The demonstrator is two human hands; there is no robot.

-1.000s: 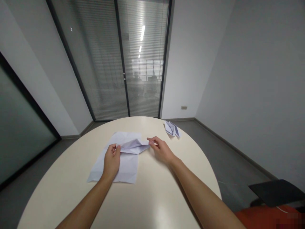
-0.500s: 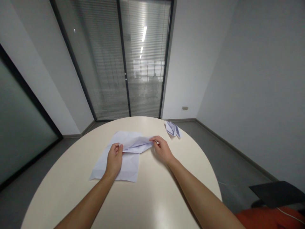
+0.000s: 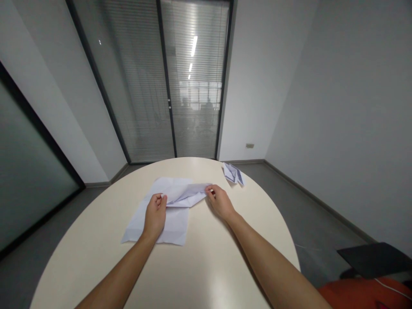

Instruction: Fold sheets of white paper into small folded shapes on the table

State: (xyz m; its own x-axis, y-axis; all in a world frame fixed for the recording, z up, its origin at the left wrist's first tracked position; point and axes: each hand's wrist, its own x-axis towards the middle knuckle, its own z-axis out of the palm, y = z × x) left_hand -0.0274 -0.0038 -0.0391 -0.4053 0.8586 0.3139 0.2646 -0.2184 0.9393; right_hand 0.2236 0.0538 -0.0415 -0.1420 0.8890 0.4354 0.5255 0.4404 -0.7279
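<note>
A folded sheet of white paper (image 3: pixel 188 195) is held between my two hands, over the table. My left hand (image 3: pixel 156 212) pinches its left end between thumb and fingers. At the right end, the fingertips of my right hand (image 3: pixel 220 201) are closed on the paper's edge. Beneath it, a larger flat sheet of paper (image 3: pixel 172 234) with faint creases lies on the table, partly covered by the folded one and my left hand.
The round cream table (image 3: pixel 222 257) fills the lower middle. Folded paper pieces (image 3: pixel 233 174) lie near its far right edge. A black chair part (image 3: pixel 375 259) and something red (image 3: pixel 350 294) are at lower right. Beyond the table stands a glass partition with blinds (image 3: pixel 144 107).
My right hand has shifted very slightly along the folded paper's right end, its fingers a little lower. My left hand and the flat sheet look the same.
</note>
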